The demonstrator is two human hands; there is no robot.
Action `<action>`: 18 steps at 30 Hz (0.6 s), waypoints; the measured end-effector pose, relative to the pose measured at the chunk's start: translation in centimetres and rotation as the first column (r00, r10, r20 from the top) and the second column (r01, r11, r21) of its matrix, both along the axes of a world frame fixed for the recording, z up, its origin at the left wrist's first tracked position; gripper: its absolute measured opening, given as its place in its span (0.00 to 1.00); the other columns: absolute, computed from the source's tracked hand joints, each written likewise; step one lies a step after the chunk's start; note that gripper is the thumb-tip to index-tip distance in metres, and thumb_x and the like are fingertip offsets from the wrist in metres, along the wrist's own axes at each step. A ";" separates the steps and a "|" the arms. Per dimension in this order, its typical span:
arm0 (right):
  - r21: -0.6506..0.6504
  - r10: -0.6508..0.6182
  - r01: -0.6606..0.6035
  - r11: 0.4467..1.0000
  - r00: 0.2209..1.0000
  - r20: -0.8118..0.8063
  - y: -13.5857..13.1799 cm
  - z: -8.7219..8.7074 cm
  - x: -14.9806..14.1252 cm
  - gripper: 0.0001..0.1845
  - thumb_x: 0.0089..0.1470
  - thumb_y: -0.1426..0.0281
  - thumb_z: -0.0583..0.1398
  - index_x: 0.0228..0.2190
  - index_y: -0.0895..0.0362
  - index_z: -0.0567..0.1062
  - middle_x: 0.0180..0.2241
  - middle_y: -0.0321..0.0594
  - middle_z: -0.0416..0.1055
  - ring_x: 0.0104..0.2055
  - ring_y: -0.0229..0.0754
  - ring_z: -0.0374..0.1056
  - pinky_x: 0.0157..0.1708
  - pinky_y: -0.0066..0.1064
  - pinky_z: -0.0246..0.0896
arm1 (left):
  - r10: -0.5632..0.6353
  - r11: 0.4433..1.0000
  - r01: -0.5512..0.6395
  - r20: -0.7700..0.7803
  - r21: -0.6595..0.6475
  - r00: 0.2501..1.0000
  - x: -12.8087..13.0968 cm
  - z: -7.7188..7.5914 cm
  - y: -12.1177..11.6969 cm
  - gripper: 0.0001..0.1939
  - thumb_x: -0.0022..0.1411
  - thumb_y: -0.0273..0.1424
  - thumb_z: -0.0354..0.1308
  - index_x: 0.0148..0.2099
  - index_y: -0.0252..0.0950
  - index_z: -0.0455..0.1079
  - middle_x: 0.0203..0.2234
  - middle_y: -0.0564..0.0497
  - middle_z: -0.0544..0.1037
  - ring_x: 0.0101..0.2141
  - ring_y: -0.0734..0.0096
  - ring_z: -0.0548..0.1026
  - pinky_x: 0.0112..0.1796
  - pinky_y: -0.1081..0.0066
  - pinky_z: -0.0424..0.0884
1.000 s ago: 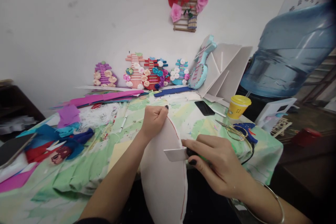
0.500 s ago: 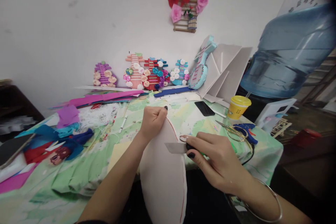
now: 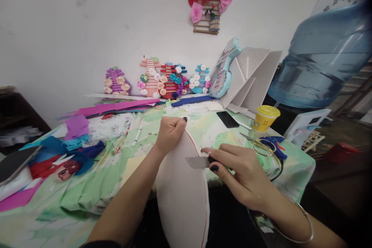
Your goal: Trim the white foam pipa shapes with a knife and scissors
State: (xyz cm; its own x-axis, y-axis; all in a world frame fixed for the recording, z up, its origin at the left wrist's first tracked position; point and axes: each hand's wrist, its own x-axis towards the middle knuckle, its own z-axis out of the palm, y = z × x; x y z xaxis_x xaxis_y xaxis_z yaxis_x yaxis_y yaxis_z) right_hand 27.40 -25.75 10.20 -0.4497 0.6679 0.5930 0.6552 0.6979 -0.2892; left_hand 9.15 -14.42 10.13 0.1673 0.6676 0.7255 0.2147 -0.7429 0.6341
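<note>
My left hand (image 3: 171, 132) is closed on the top edge of a white foam board (image 3: 181, 193) that stands on edge in front of me, with a red line drawn along its curved right side. My right hand (image 3: 238, 172) grips a green-handled utility knife; its flat blade (image 3: 197, 162) lies across the board's right edge near the red line.
The table has a green patterned cloth (image 3: 87, 190). Coloured paper scraps (image 3: 58, 155) lie at left, scissors (image 3: 257, 144), a blue glue gun (image 3: 273, 143), a yellow cup (image 3: 265, 117) and a phone (image 3: 227, 119) at right. Craft guitars (image 3: 162, 81) line the wall. A water bottle (image 3: 325, 58) stands far right.
The knife and my right hand have crept upward along the board's curved edge. My left hand keeps its hold at the top.
</note>
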 end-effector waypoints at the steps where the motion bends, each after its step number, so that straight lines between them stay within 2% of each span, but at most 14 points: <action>1: -0.011 0.001 -0.001 1.000 1.000 -0.007 0.0 -0.1 0.2 0.16 0.58 0.67 0.51 0.45 0.56 0.71 0.23 0.36 0.62 0.24 0.36 0.56 0.24 0.29 0.46 | -0.005 1.000 0.005 0.000 0.000 1.000 0.0 0.0 0.0 0.20 0.55 0.31 0.47 0.16 0.36 0.43 0.13 0.58 0.46 0.16 0.81 0.48 0.19 0.73 0.45; 6: -0.020 -0.009 0.009 1.000 1.000 -0.021 -0.1 -0.6 0.7 0.16 0.58 0.67 0.50 0.46 0.56 0.70 0.24 0.37 0.62 0.24 0.36 0.57 0.25 0.29 0.47 | 0.012 1.000 -0.012 0.002 0.017 1.000 0.2 0.0 -0.1 0.20 0.55 0.31 0.48 0.16 0.36 0.42 0.13 0.58 0.46 0.16 0.82 0.47 0.18 0.73 0.44; 12: -0.004 -0.005 0.005 1.000 1.000 -0.020 -0.1 -0.2 -0.1 0.16 0.58 0.67 0.50 0.46 0.56 0.70 0.23 0.36 0.61 0.23 0.36 0.55 0.24 0.29 0.45 | 0.074 0.995 -0.073 -0.009 0.071 0.997 0.4 0.0 -0.3 0.21 0.55 0.29 0.48 0.16 0.36 0.42 0.12 0.58 0.45 0.16 0.82 0.46 0.18 0.74 0.44; 18: 0.016 -0.031 0.031 0.999 1.000 0.005 -0.2 0.3 -0.8 0.17 0.59 0.66 0.50 0.45 0.56 0.71 0.22 0.35 0.58 0.23 0.36 0.54 0.23 0.29 0.43 | 0.056 0.996 -0.055 -0.021 0.069 0.998 0.6 0.1 -0.3 0.20 0.55 0.29 0.48 0.16 0.36 0.42 0.12 0.58 0.46 0.16 0.82 0.47 0.18 0.73 0.45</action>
